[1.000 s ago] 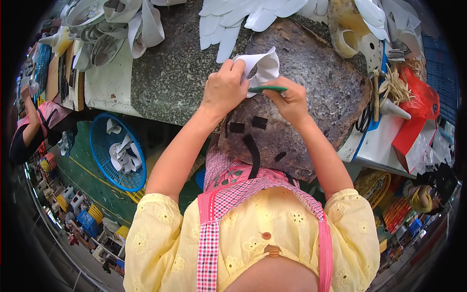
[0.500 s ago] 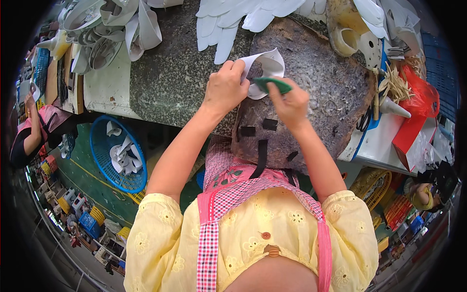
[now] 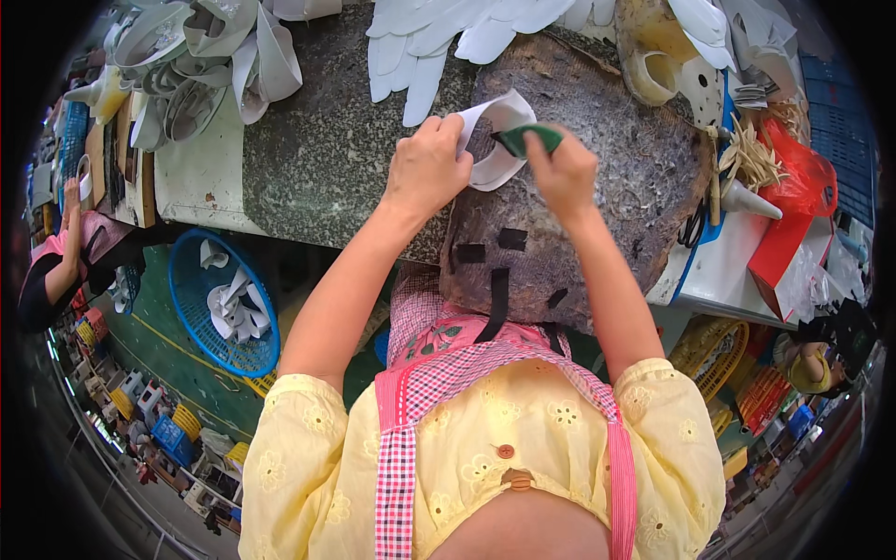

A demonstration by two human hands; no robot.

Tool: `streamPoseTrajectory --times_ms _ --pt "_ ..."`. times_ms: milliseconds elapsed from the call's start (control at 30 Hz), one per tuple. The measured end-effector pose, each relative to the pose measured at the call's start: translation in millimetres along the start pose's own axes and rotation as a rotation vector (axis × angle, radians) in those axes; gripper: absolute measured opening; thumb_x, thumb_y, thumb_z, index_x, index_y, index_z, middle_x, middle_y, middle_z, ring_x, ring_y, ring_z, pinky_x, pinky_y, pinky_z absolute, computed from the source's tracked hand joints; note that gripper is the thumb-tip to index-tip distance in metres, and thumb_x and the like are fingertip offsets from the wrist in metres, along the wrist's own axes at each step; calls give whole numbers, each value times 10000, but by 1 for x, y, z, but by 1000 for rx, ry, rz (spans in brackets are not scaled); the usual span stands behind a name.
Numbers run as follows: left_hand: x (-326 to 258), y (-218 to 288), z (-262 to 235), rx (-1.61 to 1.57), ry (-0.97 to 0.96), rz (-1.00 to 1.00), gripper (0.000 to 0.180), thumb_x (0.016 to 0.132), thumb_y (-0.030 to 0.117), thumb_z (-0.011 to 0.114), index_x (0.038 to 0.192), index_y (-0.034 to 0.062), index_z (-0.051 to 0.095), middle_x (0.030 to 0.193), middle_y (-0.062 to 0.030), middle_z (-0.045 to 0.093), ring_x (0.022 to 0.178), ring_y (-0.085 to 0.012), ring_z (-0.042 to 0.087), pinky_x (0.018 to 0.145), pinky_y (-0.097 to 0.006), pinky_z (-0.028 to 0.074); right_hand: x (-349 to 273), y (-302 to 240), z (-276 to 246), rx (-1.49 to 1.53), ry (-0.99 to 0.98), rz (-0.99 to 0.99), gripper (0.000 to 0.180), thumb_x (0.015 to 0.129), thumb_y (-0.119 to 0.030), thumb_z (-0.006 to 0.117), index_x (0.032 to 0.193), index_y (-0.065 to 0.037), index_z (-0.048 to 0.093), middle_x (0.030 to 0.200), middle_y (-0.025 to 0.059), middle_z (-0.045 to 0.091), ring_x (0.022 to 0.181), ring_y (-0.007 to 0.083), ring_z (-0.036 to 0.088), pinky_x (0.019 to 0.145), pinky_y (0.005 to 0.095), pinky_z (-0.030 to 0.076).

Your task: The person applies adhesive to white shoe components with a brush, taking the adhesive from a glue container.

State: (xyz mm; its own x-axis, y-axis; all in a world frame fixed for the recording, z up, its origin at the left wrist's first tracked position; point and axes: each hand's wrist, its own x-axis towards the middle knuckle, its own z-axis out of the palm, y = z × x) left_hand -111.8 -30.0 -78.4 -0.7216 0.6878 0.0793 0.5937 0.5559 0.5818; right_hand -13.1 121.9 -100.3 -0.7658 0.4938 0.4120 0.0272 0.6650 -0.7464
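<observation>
My left hand (image 3: 427, 168) is closed on the left end of a white looped strip (image 3: 497, 172), holding it above the stained work pad (image 3: 607, 224). A flat green hand tool (image 3: 534, 140) with a dark tip is pinched between the thumb and fingers of my right hand (image 3: 566, 175). That tip reaches to the inner side of the loop; whether it touches the surface I cannot tell. Beyond my hands, long white flat pieces (image 3: 425, 61) overlap in a fan.
Grey-white curled pieces (image 3: 196, 84) pile up at the far left of the table. Below it stands a blue basket (image 3: 177, 303) with white pieces. To the right lie a red bag (image 3: 798, 177), a nozzle bottle (image 3: 749, 200) and thin pale strips (image 3: 752, 161). Another person (image 3: 70, 247) works at the left.
The green tool has shifted slightly up and right along the loop with my right hand. The loop has turned a little and shows more of its lower inner band.
</observation>
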Motion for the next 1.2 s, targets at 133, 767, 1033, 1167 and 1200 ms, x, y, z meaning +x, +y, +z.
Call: streamPoseTrajectory --times_ms 133,767,1033,1167,1200 --pt "6 -9 0 47 -79 -67 148 656 90 562 760 19 483 713 -151 537 639 -336 553 579 -416 456 12 6 -21 -32 48 144 100 761 -125 606 747 -26 596 572 92 558 438 166 518 416 261 393" --pt "-12 -9 -4 -19 -63 -52 145 671 109 563 760 41 472 709 -130 531 620 -340 558 563 -423 461 24 -11 -12 219 -149 329 124 750 -131 619 745 -9 598 622 53 594 483 124 556 427 265 412" --pt "-16 -8 -3 18 -75 -1 172 674 85 549 818 26 475 774 -155 529 642 -361 563 578 -429 476 47 -3 -22 -298 -595 -50 114 721 -127 612 805 -54 588 752 98 573 678 269 564 597 338 435" --pt "-20 -15 -8 -35 65 -13 135 657 65 572 690 23 448 643 -103 508 575 -273 535 514 -359 430 46 9 -83 -313 -394 159 157 722 -203 613 764 -54 589 729 111 608 624 269 572 568 341 436" --pt "-25 -16 -11 -73 80 -16 130 657 61 578 679 19 457 630 -96 507 551 -246 534 499 -335 426 39 11 -97 -43 -418 368 170 725 -201 617 765 -38 590 737 81 620 617 233 578 570 329 440"
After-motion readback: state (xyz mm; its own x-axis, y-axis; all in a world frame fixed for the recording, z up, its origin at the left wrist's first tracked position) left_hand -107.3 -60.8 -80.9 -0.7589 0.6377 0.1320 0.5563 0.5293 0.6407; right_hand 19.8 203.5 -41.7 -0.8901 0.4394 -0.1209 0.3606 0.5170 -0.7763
